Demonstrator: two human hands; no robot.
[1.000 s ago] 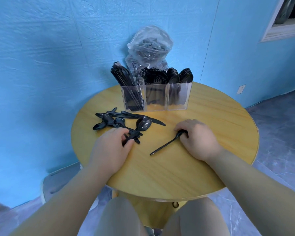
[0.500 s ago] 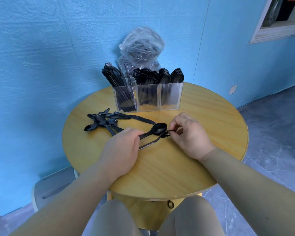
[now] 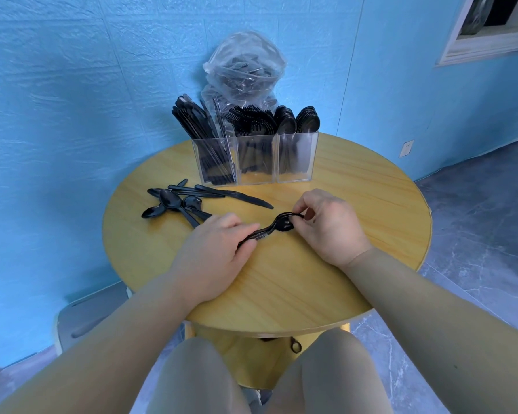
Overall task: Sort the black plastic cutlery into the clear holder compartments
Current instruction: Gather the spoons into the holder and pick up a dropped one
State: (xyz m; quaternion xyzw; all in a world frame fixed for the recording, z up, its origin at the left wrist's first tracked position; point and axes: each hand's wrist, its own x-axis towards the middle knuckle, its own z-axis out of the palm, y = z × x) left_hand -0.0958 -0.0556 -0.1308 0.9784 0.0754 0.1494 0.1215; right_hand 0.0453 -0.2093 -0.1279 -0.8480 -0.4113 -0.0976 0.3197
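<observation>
A round wooden tabletop [image 3: 356,204] with a pale yellow grain stands against a blue textured wall [image 3: 72,85]. At its far edge a clear plastic bag [image 3: 245,67], knotted and crumpled, leans against that wall; dark pieces show dimly through it. On the wall to the right, low down, sits a white socket plate [image 3: 406,148]. In the upper right corner a white window frame [image 3: 479,44] shows. The floor [image 3: 476,234] is grey and marbled. A grey stool or box [image 3: 84,315] stands beside the table on the left, low down.
</observation>
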